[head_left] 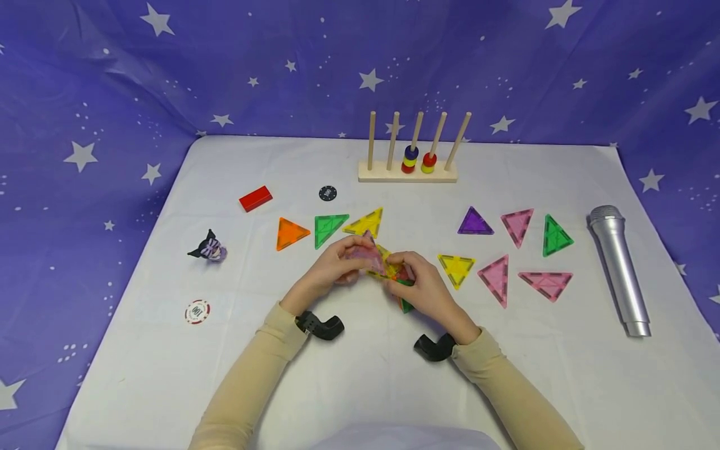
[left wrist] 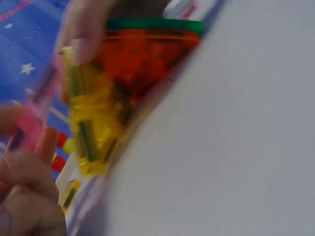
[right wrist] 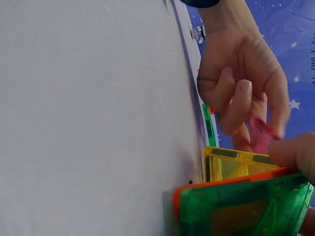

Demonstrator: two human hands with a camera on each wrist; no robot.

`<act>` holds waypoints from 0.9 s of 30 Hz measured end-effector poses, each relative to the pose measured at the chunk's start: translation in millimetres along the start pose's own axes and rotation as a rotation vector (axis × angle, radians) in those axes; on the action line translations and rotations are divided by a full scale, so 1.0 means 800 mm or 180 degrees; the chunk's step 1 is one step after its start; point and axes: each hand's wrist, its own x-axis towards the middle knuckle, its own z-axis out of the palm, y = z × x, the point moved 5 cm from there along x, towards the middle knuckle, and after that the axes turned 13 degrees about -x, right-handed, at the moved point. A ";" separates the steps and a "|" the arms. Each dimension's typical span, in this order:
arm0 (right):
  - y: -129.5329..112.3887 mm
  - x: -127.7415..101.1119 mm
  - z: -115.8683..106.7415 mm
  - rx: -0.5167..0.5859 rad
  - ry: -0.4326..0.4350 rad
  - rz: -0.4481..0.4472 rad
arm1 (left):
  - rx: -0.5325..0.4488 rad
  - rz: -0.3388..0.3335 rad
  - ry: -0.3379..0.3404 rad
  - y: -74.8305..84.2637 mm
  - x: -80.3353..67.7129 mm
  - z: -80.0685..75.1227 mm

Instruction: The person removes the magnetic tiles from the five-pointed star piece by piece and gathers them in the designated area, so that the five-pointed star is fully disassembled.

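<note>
Pinched between the fingers of my left hand (head_left: 336,262) is a translucent pink triangular magnetic tile (right wrist: 260,135). My right hand (head_left: 426,286) grips a joined group of magnetic tiles at its upper edge: a yellow tile (left wrist: 91,110), an orange-red tile (left wrist: 145,56) and a green tile (right wrist: 236,199). Green and orange lie face to face, while the yellow one stands at an angle beside them. The pink tile is close to the yellow one, over the middle of the table. My right fingers partly hide the group in the head view.
Loose triangular tiles flank the hands, including an orange one (head_left: 291,234) at left and a purple one (head_left: 475,222) at right. Behind stands a wooden peg rack (head_left: 407,175) with rings. A silver microphone (head_left: 621,275), red block (head_left: 255,199), poker chip (head_left: 197,311) and small figurine (head_left: 212,249) lie farther out.
</note>
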 end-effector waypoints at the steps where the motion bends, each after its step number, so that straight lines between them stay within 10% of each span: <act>1: -0.001 0.000 0.000 0.0001 -0.0012 0.0008 | -0.0019 0.0029 0.0087 -0.002 -0.002 -0.006; 6: -0.001 0.000 0.001 -0.0003 -0.0034 0.0063 | 0.0336 0.0098 0.0396 0.000 -0.023 -0.033; 12: -0.003 0.000 -0.001 0.0028 -0.0037 0.0088 | 0.1034 0.0004 0.0249 0.017 -0.054 -0.033; 20: -0.001 -0.002 -0.002 0.0004 -0.0013 0.0048 | 0.2496 0.0312 0.0352 0.010 -0.053 -0.041; 27: 0.000 0.000 -0.002 -0.0089 -0.0067 0.0141 | 0.3139 0.0082 0.0644 0.016 -0.055 -0.040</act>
